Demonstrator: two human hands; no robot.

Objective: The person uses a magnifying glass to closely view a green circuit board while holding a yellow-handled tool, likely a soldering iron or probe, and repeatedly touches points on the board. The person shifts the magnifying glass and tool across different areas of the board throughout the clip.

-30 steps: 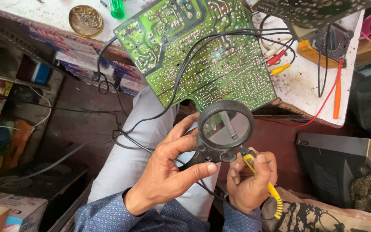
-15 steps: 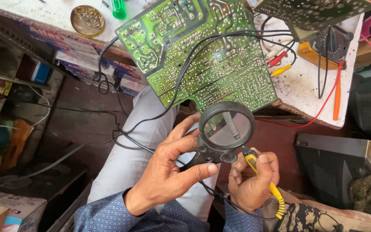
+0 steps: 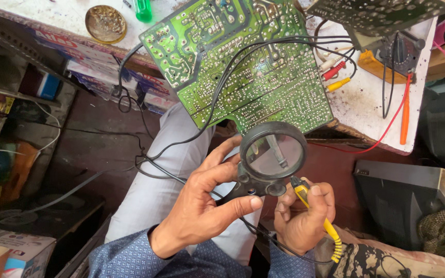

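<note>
the left hand (image 3: 202,206) grips a black magnifying glass (image 3: 272,154) by its handle, thumb pressed along the lower side and fingers curled round the frame at the lens's nine o'clock edge. the round lens sits near the middle of the view, over the person's lap, just below the near edge of a green circuit board (image 3: 243,62) that lies at twelve o'clock on the white worktable (image 3: 361,108). the right hand (image 3: 305,216), at five o'clock from the lens, is closed around a yellow-handled tool (image 3: 318,216), whose dark tip points up to the lens's lower rim. black cables (image 3: 181,149) run from the board down across the grey trouser leg. at eleven o'clock a round brass tin (image 3: 105,23) rests on the table; at two o'clock lies an orange probe (image 3: 404,113) with a red lead.
</note>
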